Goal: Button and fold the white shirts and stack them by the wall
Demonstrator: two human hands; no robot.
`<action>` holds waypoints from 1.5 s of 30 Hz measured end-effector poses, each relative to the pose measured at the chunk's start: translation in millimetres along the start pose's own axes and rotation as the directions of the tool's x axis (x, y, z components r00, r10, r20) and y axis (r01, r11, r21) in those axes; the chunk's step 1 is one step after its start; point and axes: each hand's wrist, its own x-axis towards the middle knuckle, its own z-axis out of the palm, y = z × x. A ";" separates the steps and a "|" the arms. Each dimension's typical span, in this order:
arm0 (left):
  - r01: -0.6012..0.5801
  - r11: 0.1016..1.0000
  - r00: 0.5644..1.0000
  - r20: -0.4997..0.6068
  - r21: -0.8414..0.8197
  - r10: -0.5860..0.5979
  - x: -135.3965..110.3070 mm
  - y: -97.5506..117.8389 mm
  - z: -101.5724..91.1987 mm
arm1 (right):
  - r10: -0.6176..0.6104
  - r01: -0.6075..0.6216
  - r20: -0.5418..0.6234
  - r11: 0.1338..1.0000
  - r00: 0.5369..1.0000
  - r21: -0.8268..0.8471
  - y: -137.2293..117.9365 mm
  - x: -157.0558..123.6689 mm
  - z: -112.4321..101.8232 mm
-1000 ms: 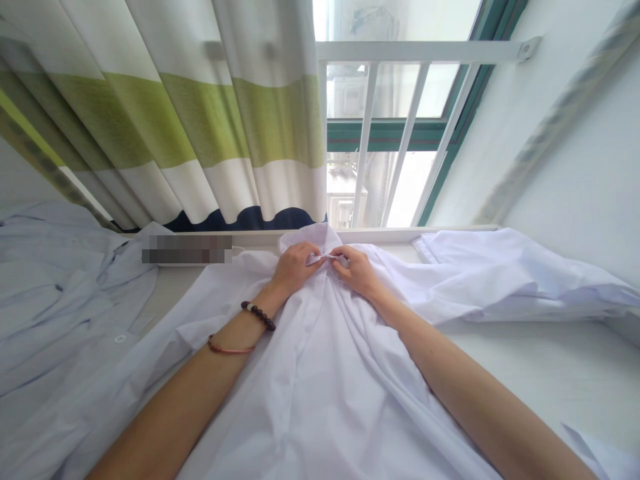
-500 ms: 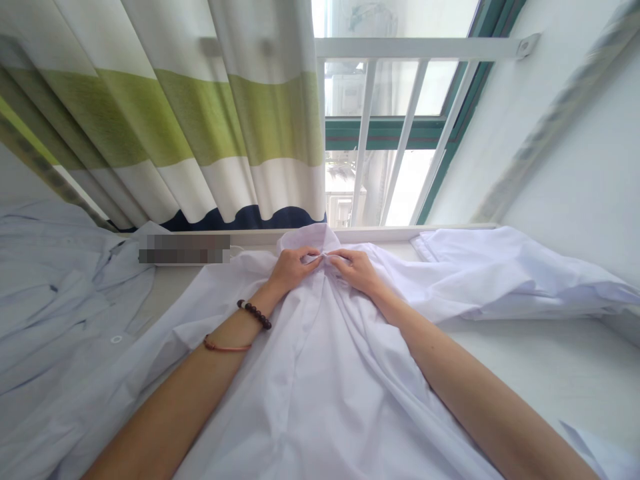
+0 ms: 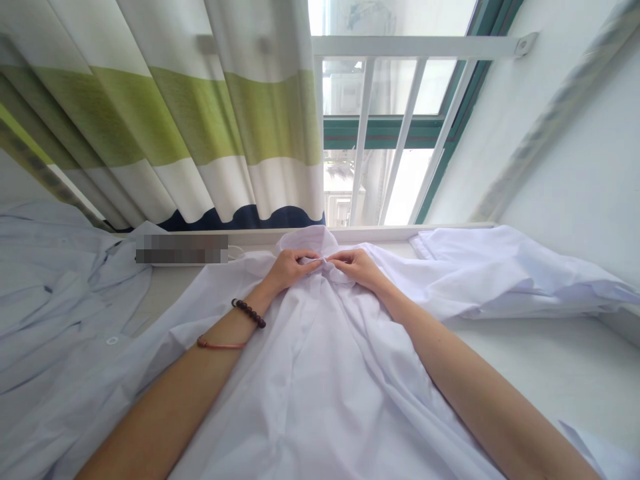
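A white shirt (image 3: 320, 373) lies spread out in front of me, its collar (image 3: 307, 239) at the far end and its sleeves out to both sides. Just below the collar, my left hand (image 3: 293, 268) pinches the front edge of the shirt between thumb and fingers. My right hand (image 3: 357, 267) pinches the same spot from the other side, the fingertips of both nearly touching. Any button there is too small to make out. Dark beads (image 3: 249, 312) and a thin reddish band (image 3: 223, 345) circle my left wrist and forearm.
More white garments (image 3: 55, 287) lie heaped at the left. A blurred-out oblong object (image 3: 183, 250) sits near the back edge. Behind are a green-striped curtain (image 3: 190, 113), a white railing (image 3: 420, 47) and a window. A wall (image 3: 590, 153) rises at the right.
Both hands stay pinched on the cloth below the collar, with only slight shifts of fingers and wrists. The cloth at the fingertips is a little more bunched.
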 end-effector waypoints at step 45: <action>-0.241 0.708 0.901 -0.118 0.664 0.417 12.5 16.3 -48.0 | -0.335 0.249 -0.083 0.825 0.939 -0.508 1.5 0.3 18.3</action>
